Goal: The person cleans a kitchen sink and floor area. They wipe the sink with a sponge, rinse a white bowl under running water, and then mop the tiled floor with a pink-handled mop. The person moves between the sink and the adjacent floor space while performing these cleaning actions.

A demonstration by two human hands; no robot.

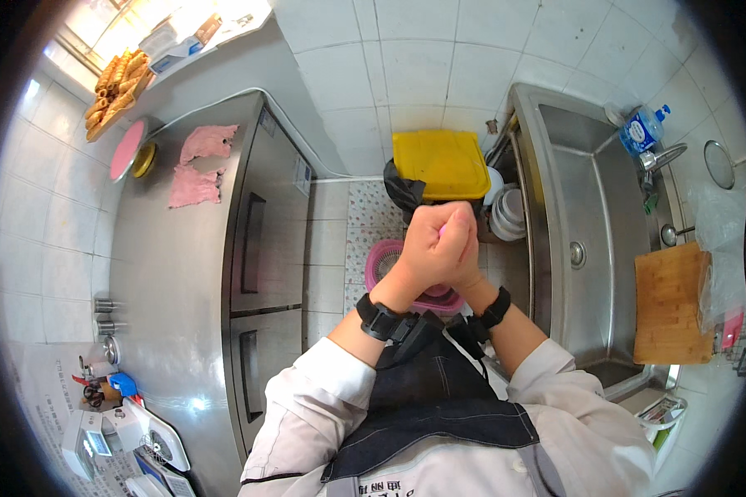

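Observation:
My left hand (432,245) and my right hand (471,251) are pressed together in front of my body, above the floor. A small bit of a pink object (442,230) shows between the fingers; the rest of it is hidden, and which hand grips it is not clear. Below the hands, partly covered by them, a pink plastic basket (373,264) stands on the floor. Just beyond the hands is a yellow plastic lid (441,164) on a bin, with a black plastic bag (404,188) hanging at its left side. Both wrists wear black straps with devices.
Left, a stainless steel counter (168,267) holds pink cloths (204,143) and a kitchen scale (155,435). Right, a steel sink (581,205) has a faucet (665,156), a blue soap bottle (641,132) and a wooden cutting board (671,304). White bowls (508,214) stand under the sink.

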